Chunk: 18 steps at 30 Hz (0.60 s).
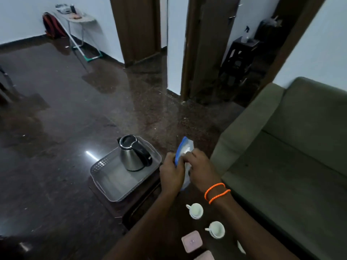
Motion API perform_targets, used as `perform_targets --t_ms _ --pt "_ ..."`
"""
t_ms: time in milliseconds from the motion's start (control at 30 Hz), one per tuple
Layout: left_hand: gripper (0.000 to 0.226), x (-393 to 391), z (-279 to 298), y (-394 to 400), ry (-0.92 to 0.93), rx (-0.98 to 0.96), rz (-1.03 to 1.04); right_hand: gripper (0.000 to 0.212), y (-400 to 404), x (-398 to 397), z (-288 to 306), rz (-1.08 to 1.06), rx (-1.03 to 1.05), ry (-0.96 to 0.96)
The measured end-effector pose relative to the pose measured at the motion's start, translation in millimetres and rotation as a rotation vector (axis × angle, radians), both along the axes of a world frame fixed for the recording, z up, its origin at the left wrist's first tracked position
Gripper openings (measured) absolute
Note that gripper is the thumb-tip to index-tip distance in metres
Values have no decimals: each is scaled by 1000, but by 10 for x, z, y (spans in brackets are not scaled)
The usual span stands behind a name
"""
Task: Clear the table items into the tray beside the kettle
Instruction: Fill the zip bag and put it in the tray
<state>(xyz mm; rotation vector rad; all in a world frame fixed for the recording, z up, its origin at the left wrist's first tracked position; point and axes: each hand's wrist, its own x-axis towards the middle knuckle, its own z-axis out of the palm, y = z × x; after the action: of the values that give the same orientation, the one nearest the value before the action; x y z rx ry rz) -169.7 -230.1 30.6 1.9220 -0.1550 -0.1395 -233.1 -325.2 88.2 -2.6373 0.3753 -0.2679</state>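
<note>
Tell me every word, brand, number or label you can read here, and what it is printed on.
No text can be read anywhere in this view.
Kettle: no brand or marking shows.
Blue-edged bag held in both hands: blurred, any print is unreadable.
Pink lidded box: a small mark at the lid's centre, too small to read.
Two white cups: plain.
Grey tray: plain.

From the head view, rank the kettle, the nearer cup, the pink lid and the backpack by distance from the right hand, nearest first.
From the right hand:
1. Kettle, to its left, in the tray.
2. Nearer cup, below the wrist on the table.
3. Pink lid, further down, near the bottom edge.
4. Backpack, across the room by the far wall.
</note>
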Motion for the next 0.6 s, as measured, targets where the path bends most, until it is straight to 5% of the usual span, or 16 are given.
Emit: perform_targets --t_ms 133,233,333,433,600 --pt "14 -601 206 -154 -126 -23 -92 20 -264 -316 267 -289 671 232" --pt "31 -996 315 -240 -207 14 -162 32 -417 -601 298 -376 737 503" --pt "34 -1356 417 -339 -259 -15 -187 22 -452 -863 317 -537 952 286" --pt "30 -1662 472 -452 -241 -62 -197 14 -495 -1145 282 -567 783 105" --pt "26 -2120 449 -491 -254 -74 -495 36 -559 -1680 -19 -811 1314 69"
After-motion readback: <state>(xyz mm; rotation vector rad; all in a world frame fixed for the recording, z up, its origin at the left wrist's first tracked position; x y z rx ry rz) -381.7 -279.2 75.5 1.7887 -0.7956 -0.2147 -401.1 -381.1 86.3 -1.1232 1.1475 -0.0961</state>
